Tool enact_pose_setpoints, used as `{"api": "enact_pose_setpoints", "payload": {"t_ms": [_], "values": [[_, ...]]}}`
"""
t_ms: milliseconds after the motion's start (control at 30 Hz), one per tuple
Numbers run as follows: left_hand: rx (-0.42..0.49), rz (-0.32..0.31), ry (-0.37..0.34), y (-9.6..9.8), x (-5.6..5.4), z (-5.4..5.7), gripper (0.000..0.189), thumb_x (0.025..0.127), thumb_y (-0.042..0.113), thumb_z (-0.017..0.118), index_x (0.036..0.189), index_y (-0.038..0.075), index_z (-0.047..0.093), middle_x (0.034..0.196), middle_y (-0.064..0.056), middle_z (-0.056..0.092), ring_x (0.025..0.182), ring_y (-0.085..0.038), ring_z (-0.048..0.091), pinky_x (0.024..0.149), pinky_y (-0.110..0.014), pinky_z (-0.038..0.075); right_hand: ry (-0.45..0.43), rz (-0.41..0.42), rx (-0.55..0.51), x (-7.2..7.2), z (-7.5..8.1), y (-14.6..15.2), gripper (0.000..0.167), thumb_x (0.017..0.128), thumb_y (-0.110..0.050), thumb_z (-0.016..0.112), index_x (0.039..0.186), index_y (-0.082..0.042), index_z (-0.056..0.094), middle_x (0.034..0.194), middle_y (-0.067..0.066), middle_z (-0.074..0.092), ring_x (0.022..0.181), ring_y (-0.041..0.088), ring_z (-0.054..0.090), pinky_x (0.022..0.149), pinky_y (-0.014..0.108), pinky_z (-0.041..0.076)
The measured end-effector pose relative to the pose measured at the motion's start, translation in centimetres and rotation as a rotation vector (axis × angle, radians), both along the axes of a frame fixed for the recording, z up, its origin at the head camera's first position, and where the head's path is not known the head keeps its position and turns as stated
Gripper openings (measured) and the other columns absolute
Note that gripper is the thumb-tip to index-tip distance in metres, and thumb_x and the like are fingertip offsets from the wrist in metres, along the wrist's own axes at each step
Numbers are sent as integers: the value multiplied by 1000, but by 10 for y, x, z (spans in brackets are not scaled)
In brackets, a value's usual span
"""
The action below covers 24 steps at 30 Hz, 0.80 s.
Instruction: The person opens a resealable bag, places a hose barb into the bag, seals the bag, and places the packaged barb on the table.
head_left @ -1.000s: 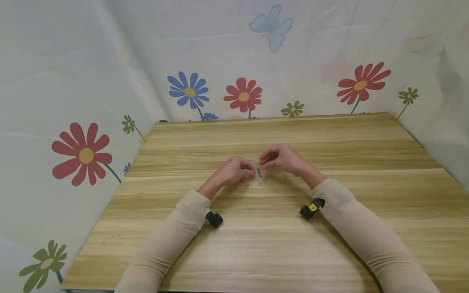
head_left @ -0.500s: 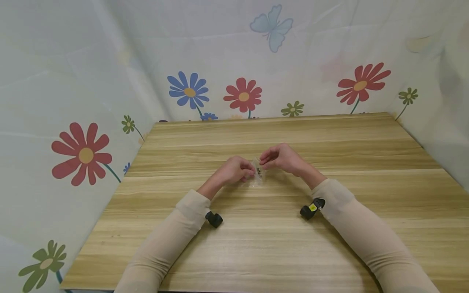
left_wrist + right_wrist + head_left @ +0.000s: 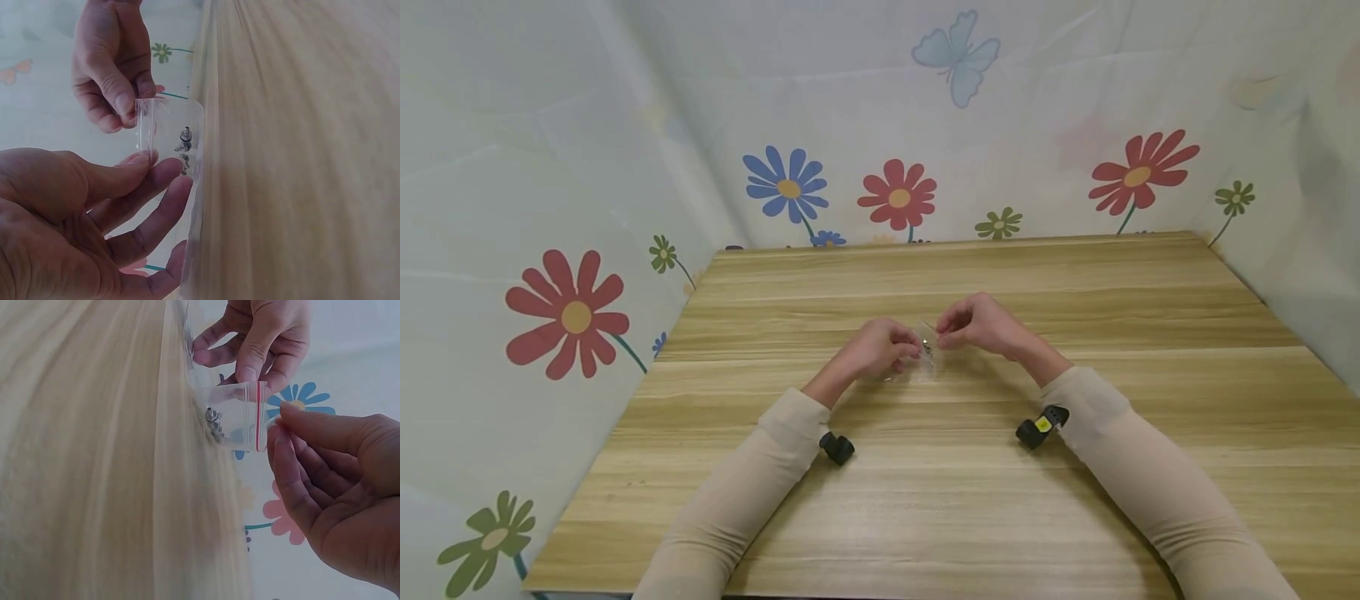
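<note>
A small clear zip bag (image 3: 929,363) with a red line along its seal is between my two hands, just above the table. Small shiny metal parts (image 3: 214,422) lie inside it, their exact kind too small to tell. My left hand (image 3: 882,348) pinches one side of the bag between thumb and forefinger, its other fingers loosely bent, as the left wrist view shows. At the sealed end, my right hand (image 3: 979,325) has thumb and forefinger tips pinched together at the bag's edge. Another clear plastic edge (image 3: 190,250) shows beside the left hand's lower fingers.
The wood-grain table (image 3: 1112,317) spreads around both hands. Pale cloth walls (image 3: 1037,108) printed with flowers rise at its back and sides. A black wrist camera (image 3: 838,448) sits by the left cuff, and another wrist camera (image 3: 1036,429) by the right cuff.
The bag has turned slightly and the metal parts inside appear shifted. My right hand has moved a little to the right. A clear plastic edge now shows below the left hand.
</note>
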<state>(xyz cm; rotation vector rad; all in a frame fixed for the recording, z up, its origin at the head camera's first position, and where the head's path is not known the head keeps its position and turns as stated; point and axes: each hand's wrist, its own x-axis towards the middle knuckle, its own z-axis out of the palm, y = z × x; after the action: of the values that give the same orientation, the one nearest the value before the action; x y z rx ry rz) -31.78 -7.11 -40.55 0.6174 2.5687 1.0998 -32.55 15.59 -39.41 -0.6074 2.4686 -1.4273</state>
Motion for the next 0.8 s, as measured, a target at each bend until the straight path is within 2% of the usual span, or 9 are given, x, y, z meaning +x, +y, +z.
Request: {"api": "enact_pose_setpoints", "payload": {"t_ms": [333, 600, 700, 800], "values": [[7, 9, -5, 0, 1, 4, 16, 100, 12, 62, 106, 4, 74, 98, -5, 73, 75, -27, 70, 67, -38, 58, 97, 132, 186, 7, 1, -6, 21, 82, -19, 85, 96, -6, 78, 85, 1, 74, 76, 15, 65, 69, 30, 53], [2, 6, -2, 0, 0, 2, 15, 100, 12, 62, 107, 5, 74, 99, -5, 73, 74, -25, 70, 66, -35, 57, 143, 146, 236, 12, -1, -15, 7, 83, -12, 81, 82, -7, 78, 74, -2, 71, 66, 9, 58, 62, 27, 50], [-9, 15, -6, 0, 0, 2, 17, 100, 13, 63, 112, 8, 74, 102, -5, 72, 76, -24, 70, 67, -35, 57, 161, 146, 248, 13, 0, -16, 6, 83, -11, 81, 79, -7, 78, 73, -3, 71, 65, 8, 57, 62, 26, 49], [-9, 22, -18, 0, 1, 3, 24, 101, 12, 61, 123, 11, 71, 105, -6, 72, 75, -24, 69, 64, -34, 55, 183, 149, 258, 13, 0, -17, 6, 83, -10, 80, 78, -7, 77, 73, -3, 71, 65, 8, 59, 63, 26, 49]]}}
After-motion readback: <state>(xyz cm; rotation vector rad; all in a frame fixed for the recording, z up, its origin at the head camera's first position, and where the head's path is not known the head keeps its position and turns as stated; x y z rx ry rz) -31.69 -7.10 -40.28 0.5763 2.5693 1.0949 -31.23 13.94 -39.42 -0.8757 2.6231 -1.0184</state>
